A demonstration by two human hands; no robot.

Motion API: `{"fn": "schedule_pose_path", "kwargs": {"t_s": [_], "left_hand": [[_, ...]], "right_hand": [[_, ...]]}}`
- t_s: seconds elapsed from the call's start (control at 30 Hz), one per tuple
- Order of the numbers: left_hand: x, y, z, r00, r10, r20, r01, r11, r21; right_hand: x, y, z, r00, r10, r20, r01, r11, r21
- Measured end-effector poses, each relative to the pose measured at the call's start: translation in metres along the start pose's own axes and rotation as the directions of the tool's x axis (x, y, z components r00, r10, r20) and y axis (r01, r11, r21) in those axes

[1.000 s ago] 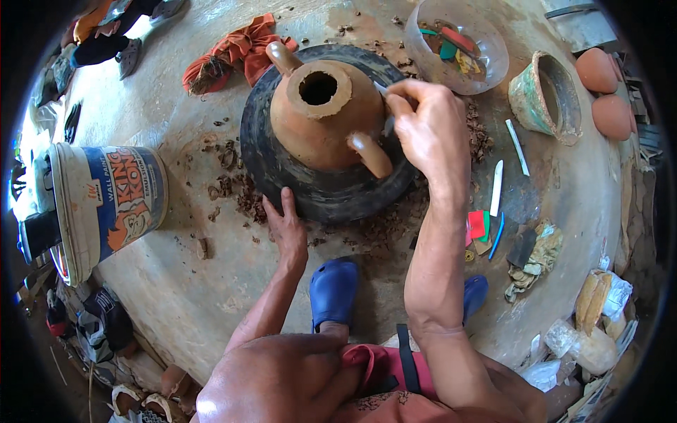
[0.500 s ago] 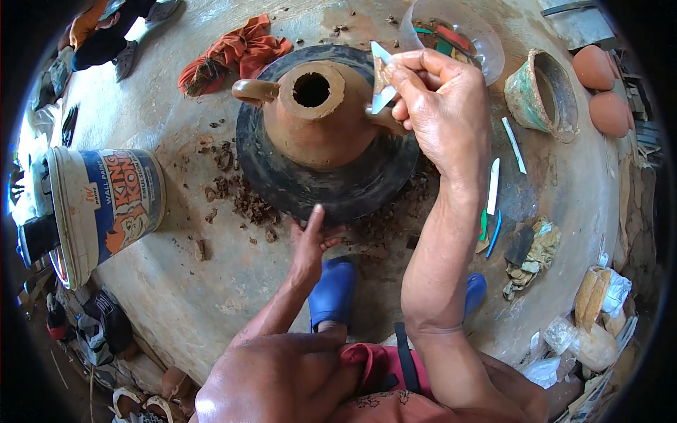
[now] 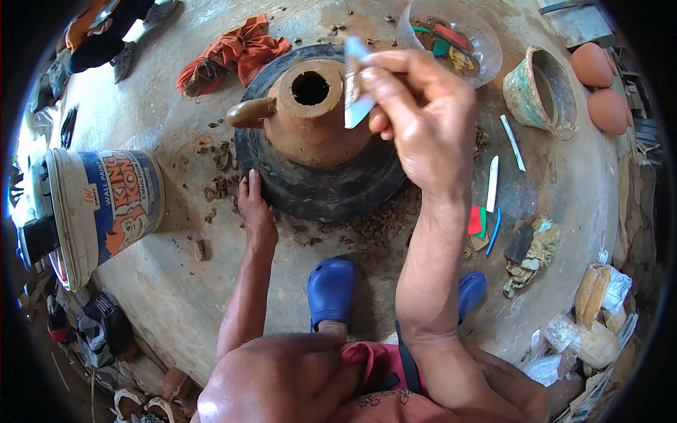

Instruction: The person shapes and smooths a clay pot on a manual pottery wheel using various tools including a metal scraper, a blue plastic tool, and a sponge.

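My right hand [image 3: 434, 120] pinches a thin, pale scraper [image 3: 357, 113] smeared with brown clay. The scraper is upright in front of the right side of a brown clay pot [image 3: 314, 137]; I cannot tell whether it touches. The pot has a round opening on top and a rounded clay arm, a handle or spout [image 3: 250, 111], sticking out to the left. It sits on a black round turntable [image 3: 303, 201]. At the turntable's near-left edge is my left hand [image 3: 256, 208], fingers stretched out and fingertips at the rim. My right hand hides the pot's right side.
Clay scraps [image 3: 374, 229] litter the floor around the turntable. An orange cloth [image 3: 243, 49] lies behind it, and a clear basin [image 3: 486, 46] holds tools. White tools [image 3: 493, 183] lie to the right, near a greenish pot [image 3: 525, 92]. A paint bucket [image 3: 106, 204] stands left.
My left hand has moved left along the turntable's edge. The pot's left arm has swung slightly nearer me. My right hand has shifted left with the scraper, which is now more upright.
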State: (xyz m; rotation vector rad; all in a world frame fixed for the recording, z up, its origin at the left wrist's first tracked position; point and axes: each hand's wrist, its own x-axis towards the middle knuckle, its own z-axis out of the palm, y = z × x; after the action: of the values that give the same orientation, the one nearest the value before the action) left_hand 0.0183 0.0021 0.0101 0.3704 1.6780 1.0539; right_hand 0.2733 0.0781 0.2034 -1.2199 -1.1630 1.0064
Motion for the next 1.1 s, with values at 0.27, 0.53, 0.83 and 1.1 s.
{"fn": "schedule_pose_path", "kwargs": {"t_s": [0.27, 0.53, 0.83, 1.1], "left_hand": [[-0.025, -0.001, -0.001, 0.998, -0.049, 0.039, 0.05, 0.999, -0.014], [0.084, 0.032, 0.0, 0.976, 0.213, 0.042, -0.215, 0.975, 0.059], [0.067, -0.007, 0.0, 0.892, 0.453, -0.005, -0.421, 0.832, 0.362], [0.029, -0.012, 0.026, 0.863, 0.505, -0.016, -0.463, 0.803, 0.374]], "right_hand": [[-0.039, 0.112, -0.039, 0.897, 0.228, -0.378, -0.296, 0.946, -0.13], [-0.029, 0.105, -0.01, 0.948, 0.175, -0.265, -0.27, 0.884, -0.381], [-0.026, 0.035, 0.02, 0.961, -0.195, -0.195, 0.126, 0.941, -0.315], [-0.024, 0.1, -0.028, 0.923, 0.258, -0.287, -0.355, 0.859, -0.37]]}}
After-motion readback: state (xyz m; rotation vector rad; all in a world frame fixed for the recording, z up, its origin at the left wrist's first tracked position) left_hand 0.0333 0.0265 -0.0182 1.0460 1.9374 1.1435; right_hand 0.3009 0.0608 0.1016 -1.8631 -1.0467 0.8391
